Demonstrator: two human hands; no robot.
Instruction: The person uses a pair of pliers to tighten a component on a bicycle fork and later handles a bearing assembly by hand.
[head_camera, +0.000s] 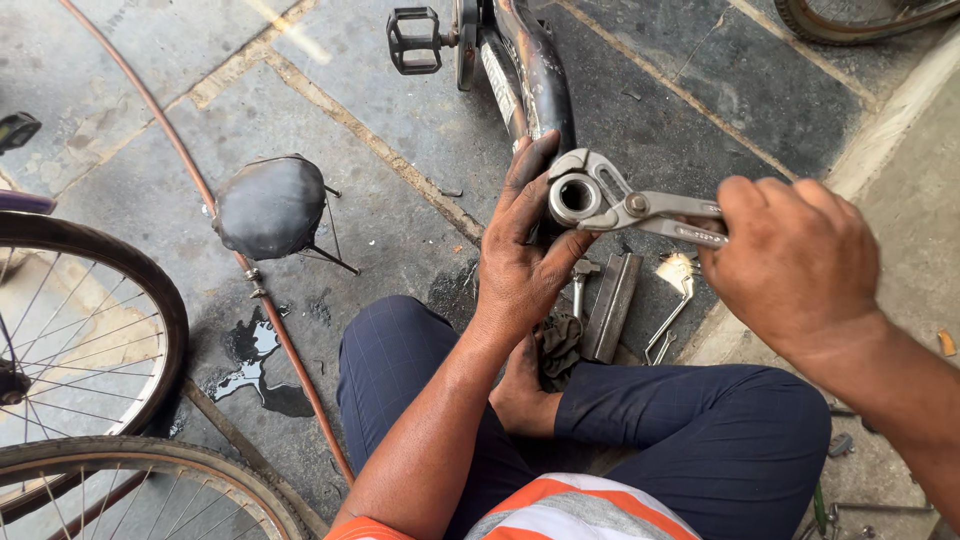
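Item: dark, grease-marked bicycle frame tube (545, 90), lying on grey stone paving (400, 200); taken as landmark.

Left hand (525, 250): blackened with grease, at the near end of the frame tube, thumb and fingers closed round the tube end, where a short silver metal ring fitting (574, 197) shows its open bore.

Right hand (790, 265): right of the tube end, closed in a full grip on the handles of grey steel slip-joint pliers (640, 207). Plier jaws clamped round the ring fitting.

Black bicycle pedal (415, 42): at the far left of the frame tube.

Black bicycle saddle (272, 205): on the paving, well left of the tube, beside a thin copper-coloured rod (200, 190).

Flat metal file and loose tools (615, 305): on the ground just below the tube end.

Spoked wheels (85, 340): far left of the tube.
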